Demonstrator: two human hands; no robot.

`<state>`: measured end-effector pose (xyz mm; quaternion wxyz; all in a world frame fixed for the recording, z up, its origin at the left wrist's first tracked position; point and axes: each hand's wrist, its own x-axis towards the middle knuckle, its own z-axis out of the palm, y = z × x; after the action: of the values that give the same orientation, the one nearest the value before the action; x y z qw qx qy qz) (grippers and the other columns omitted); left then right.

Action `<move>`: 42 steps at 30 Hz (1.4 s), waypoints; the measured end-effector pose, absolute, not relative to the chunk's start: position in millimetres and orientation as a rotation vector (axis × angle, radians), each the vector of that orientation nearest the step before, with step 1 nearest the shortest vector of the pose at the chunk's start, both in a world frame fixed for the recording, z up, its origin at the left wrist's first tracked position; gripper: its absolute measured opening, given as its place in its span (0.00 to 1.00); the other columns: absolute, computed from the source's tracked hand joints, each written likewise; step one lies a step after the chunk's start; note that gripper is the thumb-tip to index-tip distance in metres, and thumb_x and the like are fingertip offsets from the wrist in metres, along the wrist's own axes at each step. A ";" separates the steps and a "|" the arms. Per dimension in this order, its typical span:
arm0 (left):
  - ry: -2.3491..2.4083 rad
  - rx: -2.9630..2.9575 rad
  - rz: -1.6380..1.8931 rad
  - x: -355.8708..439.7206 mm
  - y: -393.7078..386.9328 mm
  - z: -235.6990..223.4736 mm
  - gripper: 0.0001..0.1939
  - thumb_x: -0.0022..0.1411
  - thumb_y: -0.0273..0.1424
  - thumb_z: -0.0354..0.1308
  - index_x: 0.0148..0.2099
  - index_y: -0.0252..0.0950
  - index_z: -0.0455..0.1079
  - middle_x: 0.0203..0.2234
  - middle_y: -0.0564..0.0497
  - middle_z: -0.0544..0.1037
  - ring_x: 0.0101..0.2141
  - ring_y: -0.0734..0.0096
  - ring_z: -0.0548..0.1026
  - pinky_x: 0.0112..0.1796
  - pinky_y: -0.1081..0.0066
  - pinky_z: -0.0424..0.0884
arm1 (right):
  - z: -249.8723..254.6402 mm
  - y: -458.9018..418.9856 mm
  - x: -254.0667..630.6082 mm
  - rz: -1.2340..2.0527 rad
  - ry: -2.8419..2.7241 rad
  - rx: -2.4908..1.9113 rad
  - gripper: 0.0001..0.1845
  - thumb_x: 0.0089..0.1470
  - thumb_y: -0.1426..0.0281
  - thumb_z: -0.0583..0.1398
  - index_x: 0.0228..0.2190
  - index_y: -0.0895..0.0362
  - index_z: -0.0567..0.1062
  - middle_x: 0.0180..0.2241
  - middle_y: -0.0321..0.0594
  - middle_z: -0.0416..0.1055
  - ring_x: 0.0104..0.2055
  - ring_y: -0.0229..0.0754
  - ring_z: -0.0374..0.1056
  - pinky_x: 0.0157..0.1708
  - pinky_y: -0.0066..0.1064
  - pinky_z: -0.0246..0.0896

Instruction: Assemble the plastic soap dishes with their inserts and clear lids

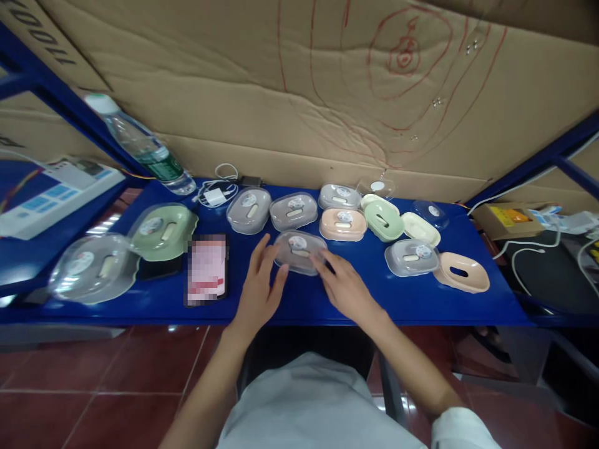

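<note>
A grey oval soap box (pixel 302 263) with a clear lid and a round sticker lies on the blue table in front of me, between my hands. My left hand (pixel 261 284) grips its left end, thumb at the near edge and fingers along the side. On the right end rest the bent fingers of my right hand (pixel 345 285). Just behind stand two more lidded grey soap boxes (pixel 293 212) (pixel 249 211) and a lidded pink one (pixel 343 224). A pale oblong piece shows in the slot of the box I hold.
A phone (pixel 206 269), a lidded green box (pixel 163 232) and another lidded box (pixel 96 268) lie left. Right are an open green dish (pixel 384 221), a lidded grey box (pixel 412 257) and a pink dish (pixel 463 272). A bottle (pixel 145 149) and charger (pixel 215 197) stand behind; cardboard (pixel 234 75) walls the back.
</note>
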<state>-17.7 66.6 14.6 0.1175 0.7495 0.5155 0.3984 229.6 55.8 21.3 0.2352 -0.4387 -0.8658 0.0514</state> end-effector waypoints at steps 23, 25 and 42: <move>1.783 2.602 0.842 -16.8 43.4 -2.6 0.25 0.75 0.35 0.60 0.70 0.38 0.69 0.72 0.28 0.62 0.68 0.35 0.67 0.61 0.42 0.70 | 51.7 229.9 374.0 0.265 -2.210 -1.840 0.28 0.64 0.64 0.62 0.62 0.56 0.77 0.64 0.50 0.76 0.64 0.58 0.75 0.65 0.47 0.68; 1.780 2.602 0.856 -16.1 43.8 -1.2 0.25 0.75 0.34 0.61 0.70 0.37 0.69 0.72 0.28 0.62 0.68 0.35 0.68 0.60 0.42 0.70 | 57.2 227.1 375.5 0.244 -2.146 -1.818 0.26 0.65 0.62 0.61 0.61 0.57 0.78 0.62 0.49 0.78 0.63 0.56 0.76 0.64 0.45 0.68; 1.269 2.309 1.508 5.6 26.7 54.7 0.27 0.73 0.28 0.62 0.71 0.44 0.66 0.60 0.42 0.77 0.60 0.56 0.77 0.59 0.56 0.74 | 95.4 103.3 237.9 -0.256 -2.666 -0.875 0.25 0.69 0.79 0.55 0.62 0.51 0.76 0.48 0.43 0.83 0.44 0.46 0.75 0.47 0.39 0.64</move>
<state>5.6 26.7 54.7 0.0526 0.7595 0.4174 0.4961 237.9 103.3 95.4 0.1614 -0.3064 -0.9338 -0.0896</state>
